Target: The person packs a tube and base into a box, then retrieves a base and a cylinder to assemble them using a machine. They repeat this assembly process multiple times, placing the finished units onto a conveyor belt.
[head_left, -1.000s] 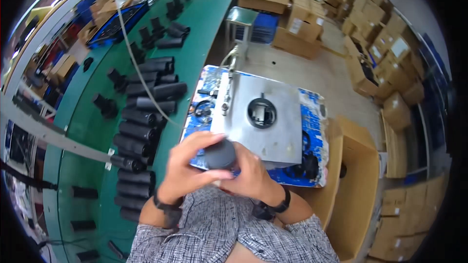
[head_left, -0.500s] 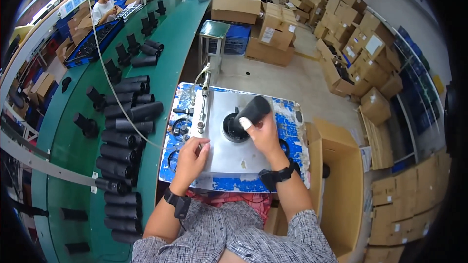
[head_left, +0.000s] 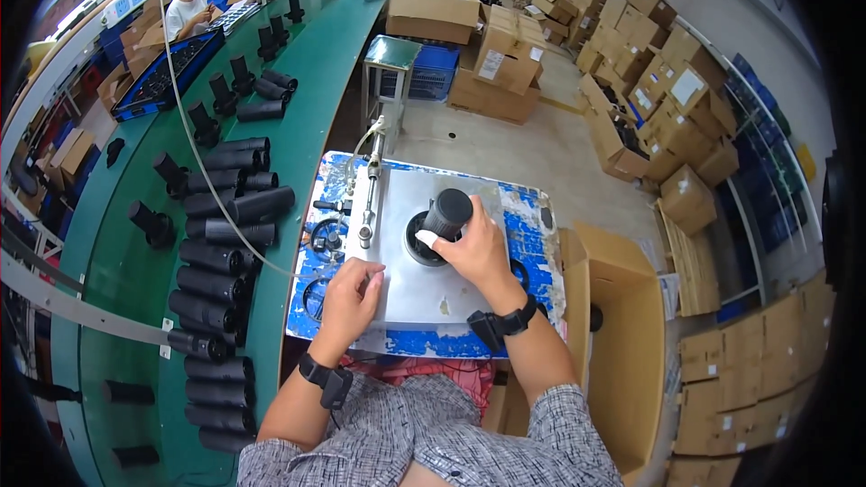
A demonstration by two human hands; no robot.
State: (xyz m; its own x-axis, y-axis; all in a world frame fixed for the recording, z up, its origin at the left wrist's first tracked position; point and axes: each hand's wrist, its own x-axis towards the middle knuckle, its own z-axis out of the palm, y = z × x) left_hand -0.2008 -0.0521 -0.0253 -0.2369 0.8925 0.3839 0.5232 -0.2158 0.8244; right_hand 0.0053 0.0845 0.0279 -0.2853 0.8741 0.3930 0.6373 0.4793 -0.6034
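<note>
1. Right hand (head_left: 478, 257): closed around a black cylinder (head_left: 449, 211), fingers wrapped along its far right side, thumb pressed to its near left side. A white cover (head_left: 428, 238) sits on the thumb tip.
2. Black cylinder: held leaning, top end toward the right, lower end at a black ring (head_left: 412, 239) on the metal plate (head_left: 401, 299). Whether it is seated in the ring cannot be told.
3. Left hand (head_left: 354, 296): fingers loosely curled, thumb and forefinger slightly parted. It lies at the plate's near left corner — contact with the plate cannot be confirmed.
4. Metal plate: lies on a worn blue-and-white surface (head_left: 528, 207), inside its edges. A metal rod assembly (head_left: 371, 189) runs along the plate's left edge.
5. Beyond that surface's left edge: a green surface (head_left: 311, 122) bearing further black tubes (head_left: 212, 256) — most lying in a row near its right edge.
6. Beyond the right edge: an open cardboard box (head_left: 636, 370).
</note>
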